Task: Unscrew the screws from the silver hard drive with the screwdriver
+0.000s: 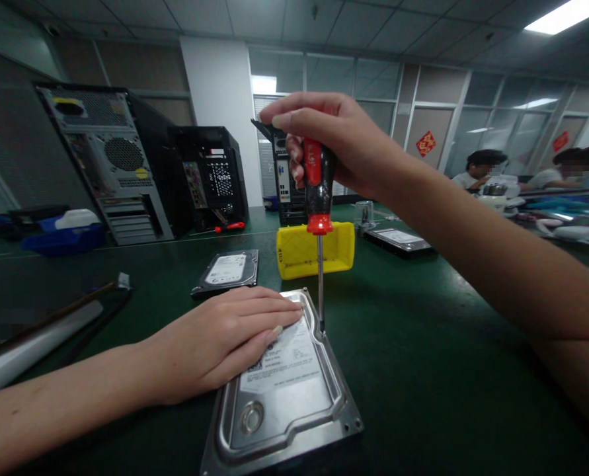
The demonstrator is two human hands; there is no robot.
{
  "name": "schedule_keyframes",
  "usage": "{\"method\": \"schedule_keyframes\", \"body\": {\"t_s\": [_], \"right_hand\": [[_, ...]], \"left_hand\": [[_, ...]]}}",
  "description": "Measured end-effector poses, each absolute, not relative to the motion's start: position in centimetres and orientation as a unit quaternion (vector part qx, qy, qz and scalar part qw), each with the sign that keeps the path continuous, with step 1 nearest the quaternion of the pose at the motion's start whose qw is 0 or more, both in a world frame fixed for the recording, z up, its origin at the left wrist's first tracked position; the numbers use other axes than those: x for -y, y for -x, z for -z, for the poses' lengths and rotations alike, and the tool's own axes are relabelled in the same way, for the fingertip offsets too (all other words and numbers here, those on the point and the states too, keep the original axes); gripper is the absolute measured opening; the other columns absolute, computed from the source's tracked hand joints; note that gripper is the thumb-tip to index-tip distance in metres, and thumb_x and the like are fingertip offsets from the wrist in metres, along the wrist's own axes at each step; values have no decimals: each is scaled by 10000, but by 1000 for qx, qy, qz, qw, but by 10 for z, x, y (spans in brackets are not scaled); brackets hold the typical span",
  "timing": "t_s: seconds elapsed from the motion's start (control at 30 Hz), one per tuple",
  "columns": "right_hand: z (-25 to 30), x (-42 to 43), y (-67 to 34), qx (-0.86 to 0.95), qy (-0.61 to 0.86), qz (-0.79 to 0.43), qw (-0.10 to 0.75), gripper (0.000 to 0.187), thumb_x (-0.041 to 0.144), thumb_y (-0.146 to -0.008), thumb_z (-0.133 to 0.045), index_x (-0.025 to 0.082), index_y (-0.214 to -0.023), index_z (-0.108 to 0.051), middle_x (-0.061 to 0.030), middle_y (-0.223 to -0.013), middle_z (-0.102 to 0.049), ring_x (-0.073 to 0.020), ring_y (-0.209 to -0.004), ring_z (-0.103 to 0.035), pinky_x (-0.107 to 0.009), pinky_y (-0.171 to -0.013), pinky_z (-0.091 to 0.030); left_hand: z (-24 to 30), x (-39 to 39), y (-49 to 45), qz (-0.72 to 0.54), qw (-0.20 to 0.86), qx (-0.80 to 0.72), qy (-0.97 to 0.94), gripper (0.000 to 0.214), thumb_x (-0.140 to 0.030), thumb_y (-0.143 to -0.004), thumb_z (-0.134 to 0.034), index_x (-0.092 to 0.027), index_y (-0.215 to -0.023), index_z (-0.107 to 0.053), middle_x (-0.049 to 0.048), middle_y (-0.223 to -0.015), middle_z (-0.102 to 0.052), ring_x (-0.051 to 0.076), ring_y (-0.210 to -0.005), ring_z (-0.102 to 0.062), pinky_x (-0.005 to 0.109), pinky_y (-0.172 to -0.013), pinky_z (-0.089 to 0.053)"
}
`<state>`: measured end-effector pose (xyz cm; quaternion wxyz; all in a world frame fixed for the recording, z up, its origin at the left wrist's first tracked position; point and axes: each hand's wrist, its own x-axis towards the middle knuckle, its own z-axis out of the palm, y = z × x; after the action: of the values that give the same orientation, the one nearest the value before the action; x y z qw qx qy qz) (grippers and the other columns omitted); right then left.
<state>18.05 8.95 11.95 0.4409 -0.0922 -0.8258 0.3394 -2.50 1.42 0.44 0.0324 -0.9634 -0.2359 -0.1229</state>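
Observation:
A silver hard drive [294,403] with a printed label lies on the green table in front of me. Across its upper left part my left hand [239,327] rests flat, fingers stretched out and close together. My right hand [334,132] grips the top of a red and black screwdriver [320,178] from above. The screwdriver stands nearly upright, and its tip meets the drive's right edge near the far corner. Whether a screw sits under the tip is too small to tell.
Behind the drive stands a yellow tray [287,254] with small bits in it. Other hard drives lie at left [229,268] and right [400,239]. Computer cases [160,152] line the back left, near a red-handled tool [232,227]. People [482,168] sit at the far right.

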Motion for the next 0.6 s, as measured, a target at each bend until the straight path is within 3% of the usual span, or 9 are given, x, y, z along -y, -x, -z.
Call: {"method": "schedule_keyframes", "body": {"t_s": [0.6], "right_hand": [[-120,-93,-181,824,89,-342,442,229,272,-795,-517,176,-997,-567,25,-638,-510,-15,-488,-524,-131,-514,-506]], "left_hand": [[-4,-14,26,118,39,240,963,385,-206,-967,-357,-186,-1324,-499,14,-1348,-545,182,-1222,-485,331,-1053,-378]]}}
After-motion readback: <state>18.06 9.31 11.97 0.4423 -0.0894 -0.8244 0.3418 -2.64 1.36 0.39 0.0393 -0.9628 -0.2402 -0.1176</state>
